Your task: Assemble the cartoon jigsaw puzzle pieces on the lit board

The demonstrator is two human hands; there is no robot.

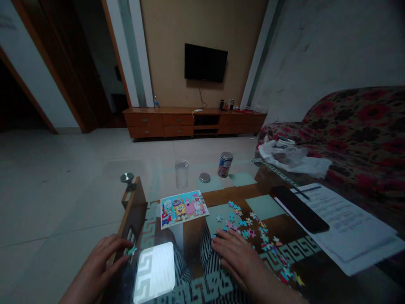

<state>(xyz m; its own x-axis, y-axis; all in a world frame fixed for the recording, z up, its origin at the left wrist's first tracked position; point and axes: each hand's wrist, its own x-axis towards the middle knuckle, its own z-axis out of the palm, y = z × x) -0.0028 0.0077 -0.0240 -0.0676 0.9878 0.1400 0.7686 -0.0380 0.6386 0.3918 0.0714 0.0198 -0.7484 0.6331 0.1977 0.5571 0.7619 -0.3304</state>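
Observation:
My left hand (101, 264) rests on the near left corner of the glass table (221, 185), fingers curled around a small teal puzzle piece (132, 251). My right hand (240, 257) lies flat on the glass with fingers stretched out, its tips touching the near edge of a scatter of loose coloured puzzle pieces (253, 230). A cartoon picture card (182, 208) lies beyond the hands, left of the pieces.
A drinking glass (181, 173), a round lid (204, 177) and a small tin (225, 164) stand at the table's far side. A black phone (300, 208) and printed papers (344, 221) lie at right. A floral sofa (357, 131) with a plastic bag (291, 156) flanks the right.

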